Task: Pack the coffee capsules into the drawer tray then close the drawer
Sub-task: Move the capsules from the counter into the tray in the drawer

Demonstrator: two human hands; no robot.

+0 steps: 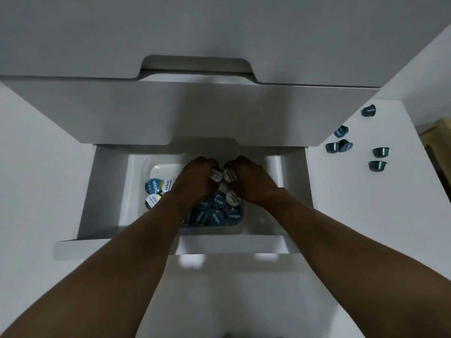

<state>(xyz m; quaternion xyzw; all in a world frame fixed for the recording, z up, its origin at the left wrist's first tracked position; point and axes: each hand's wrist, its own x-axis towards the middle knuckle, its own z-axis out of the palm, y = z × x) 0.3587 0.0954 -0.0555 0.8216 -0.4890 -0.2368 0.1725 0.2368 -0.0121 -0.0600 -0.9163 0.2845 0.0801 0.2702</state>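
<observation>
The white drawer (107,191) stands pulled open below me. Inside it sits a clear plastic tray (158,167) with several coffee capsules (218,200), blue lids and white lids facing up. Both my hands reach into the tray's far half. My left hand (195,178) is shut on a white-lidded capsule (216,174). My right hand (246,178) is shut on another white-lidded capsule (229,175). The two held capsules sit side by side, nearly touching. My forearms hide the tray's front middle.
Several teal capsules (379,152) lie loose on the white surface to the right of the drawer. An upper drawer front with a cut-out handle (195,69) overhangs the open drawer's back. A wooden edge (439,132) shows at far right.
</observation>
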